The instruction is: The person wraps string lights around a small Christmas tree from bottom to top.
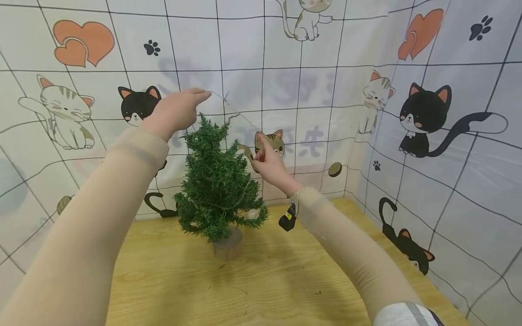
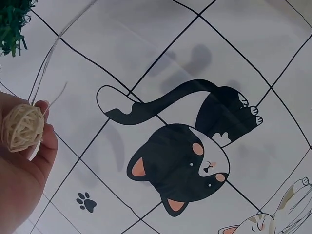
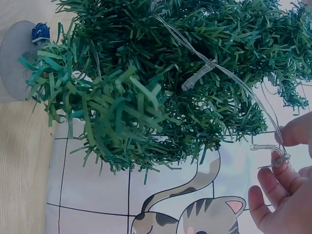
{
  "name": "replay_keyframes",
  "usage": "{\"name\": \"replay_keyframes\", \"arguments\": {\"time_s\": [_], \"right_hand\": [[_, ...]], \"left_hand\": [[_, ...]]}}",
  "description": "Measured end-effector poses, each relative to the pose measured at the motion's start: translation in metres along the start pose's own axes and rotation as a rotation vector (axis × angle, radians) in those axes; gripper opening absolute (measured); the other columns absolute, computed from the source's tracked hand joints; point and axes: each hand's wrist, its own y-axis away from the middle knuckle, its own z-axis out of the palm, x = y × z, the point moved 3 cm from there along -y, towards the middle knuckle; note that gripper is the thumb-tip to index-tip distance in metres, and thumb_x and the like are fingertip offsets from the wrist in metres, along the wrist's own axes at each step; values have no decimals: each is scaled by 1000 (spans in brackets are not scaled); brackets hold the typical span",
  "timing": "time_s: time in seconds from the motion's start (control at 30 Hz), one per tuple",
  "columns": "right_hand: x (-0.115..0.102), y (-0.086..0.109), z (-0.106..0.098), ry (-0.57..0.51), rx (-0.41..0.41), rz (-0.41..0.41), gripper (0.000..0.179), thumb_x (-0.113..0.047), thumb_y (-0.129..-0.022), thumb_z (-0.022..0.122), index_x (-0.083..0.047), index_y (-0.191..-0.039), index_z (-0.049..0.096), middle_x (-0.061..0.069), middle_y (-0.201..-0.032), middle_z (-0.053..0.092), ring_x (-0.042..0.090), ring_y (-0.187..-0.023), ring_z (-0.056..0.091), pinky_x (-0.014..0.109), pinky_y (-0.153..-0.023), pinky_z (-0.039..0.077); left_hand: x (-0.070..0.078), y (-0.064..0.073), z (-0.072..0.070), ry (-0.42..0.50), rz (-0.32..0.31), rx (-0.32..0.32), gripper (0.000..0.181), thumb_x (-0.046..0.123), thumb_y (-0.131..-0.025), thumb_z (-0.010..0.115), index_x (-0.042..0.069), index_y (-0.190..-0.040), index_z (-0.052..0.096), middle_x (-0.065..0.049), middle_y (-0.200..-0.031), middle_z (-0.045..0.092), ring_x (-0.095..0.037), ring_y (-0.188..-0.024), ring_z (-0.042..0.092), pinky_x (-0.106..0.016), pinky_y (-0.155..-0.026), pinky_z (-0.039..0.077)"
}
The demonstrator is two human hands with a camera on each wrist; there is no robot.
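A small green artificial Christmas tree (image 1: 216, 176) stands upright on a round wooden base (image 1: 227, 246). My left hand (image 1: 177, 111) is raised at the upper left of its top, and a cream woven ball (image 2: 23, 127) on a thin wire sits between its thumb and fingers. From there the wire of a light string (image 3: 243, 87), with small clear bulbs, runs past the treetop. My right hand (image 1: 272, 167), at the right of the tree, pinches a twisted part of this wire between thumb and fingers. Another cream woven ball (image 1: 253, 213) rests among the lower right branches.
The wooden table (image 1: 175, 290) carries a few small dark scraps. Close behind the tree hangs a white gridded curtain (image 1: 244, 40) printed with cats, turning the corner at right. A blue ball (image 3: 41, 32) shows near the tree's base. A black device (image 1: 288, 218) hangs at my right wrist.
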Motion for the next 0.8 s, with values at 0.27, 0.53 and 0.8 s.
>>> {"name": "replay_keyframes", "arguments": {"time_s": [0.27, 0.53, 0.8], "right_hand": [[6, -1, -2, 12, 19, -2, 81, -4, -94, 55, -19, -157, 7, 6, -89, 56, 19, -70, 45, 31, -64, 36], [7, -3, 0, 53, -47, 48, 81, -7, -94, 57, -16, -157, 5, 6, -91, 55, 19, -70, 45, 32, -64, 35], [13, 1, 12, 53, -196, 81, 84, 0, -91, 55, -15, -157, 5, 8, -94, 54, 19, -70, 40, 32, -63, 33]], "left_hand": [[3, -6, 4, 20, 33, -3, 70, -5, -95, 23, 22, -157, 9, -1, -162, 7, -36, -97, 53, -33, -51, 38], [-1, -7, 5, -30, 47, -28, 76, -11, -90, 28, 19, -157, 13, -5, -162, 9, -42, -118, 48, -35, -54, 39], [-29, 0, 28, -105, -5, -133, 76, -13, -90, 35, 19, -157, 15, -16, -157, 19, -36, -85, 56, -49, -63, 44]]}}
